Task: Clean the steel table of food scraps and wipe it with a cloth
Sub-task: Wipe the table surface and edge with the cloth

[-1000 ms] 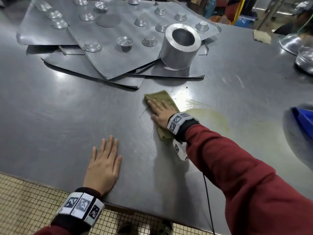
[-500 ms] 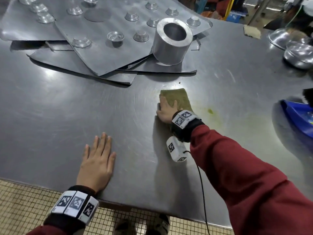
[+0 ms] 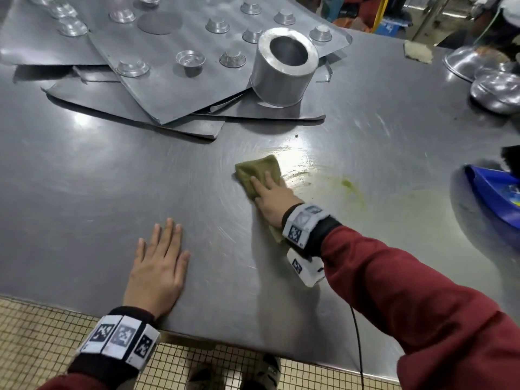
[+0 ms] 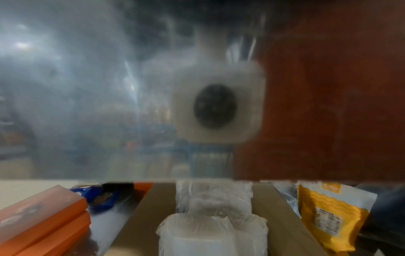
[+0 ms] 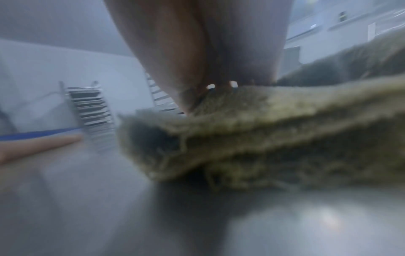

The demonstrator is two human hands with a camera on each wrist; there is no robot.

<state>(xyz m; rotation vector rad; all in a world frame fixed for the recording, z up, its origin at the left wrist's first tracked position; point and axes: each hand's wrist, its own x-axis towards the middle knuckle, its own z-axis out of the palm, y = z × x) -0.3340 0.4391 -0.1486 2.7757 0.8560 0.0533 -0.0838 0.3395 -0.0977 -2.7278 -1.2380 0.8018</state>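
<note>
Cloth [image 3: 257, 171], olive-green and folded into layers, lay flat on the steel table [image 3: 84, 192] under the right hand [image 3: 271, 197], whose fingers were stretched out straight and pressed down on it rather than curled around it. The right wrist view showed the same: fingers [image 5: 192, 52] on top of the folded cloth [image 5: 274, 131], its lower layer on the steel. The left hand [image 3: 157, 266] was spread flat and wide on the table near the front edge, well apart from the cloth and holding nothing, apparently as a brace.

Just right of the cloth a wet, shiny streak ran into a yellow-green smear [image 3: 349, 187], and a dark speck [image 3: 296, 135] sat farther back. Beyond that lay overlapping metal sheets [image 3: 157, 88] with small moulds and a steel cylinder [image 3: 284, 66]; a blue dustpan [image 3: 492, 198] sat at the right edge.

The wiping step seemed to be in hand, with the smear not yet cleared. The next move would likely call for sliding the cloth rightward over the smear under steady flat pressure, while stopping short of the dustpan.
</note>
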